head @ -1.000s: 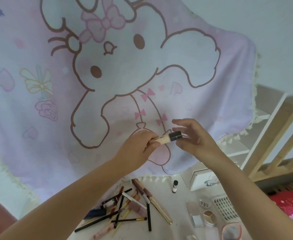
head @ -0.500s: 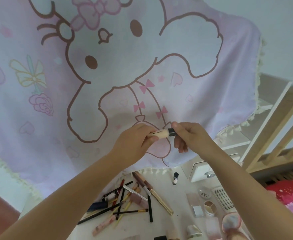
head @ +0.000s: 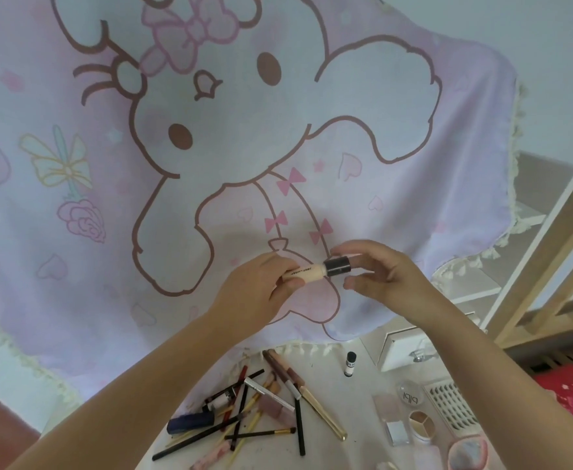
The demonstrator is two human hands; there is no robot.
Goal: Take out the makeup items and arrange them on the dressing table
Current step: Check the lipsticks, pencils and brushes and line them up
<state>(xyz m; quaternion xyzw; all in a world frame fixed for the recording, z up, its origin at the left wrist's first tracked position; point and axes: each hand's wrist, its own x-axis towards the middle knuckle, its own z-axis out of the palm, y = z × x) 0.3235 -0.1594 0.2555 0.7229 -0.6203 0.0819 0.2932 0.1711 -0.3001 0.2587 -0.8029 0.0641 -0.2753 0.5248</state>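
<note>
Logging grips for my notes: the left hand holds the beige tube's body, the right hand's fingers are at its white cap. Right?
Not quite: the cap is black, not white, as the head view shows. The left hand does hold the beige tube, with the right hand at its cap.

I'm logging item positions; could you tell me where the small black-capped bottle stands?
In the head view, the small black-capped bottle stands upright on the table, right of the brush pile, near the white drawer unit.
</note>
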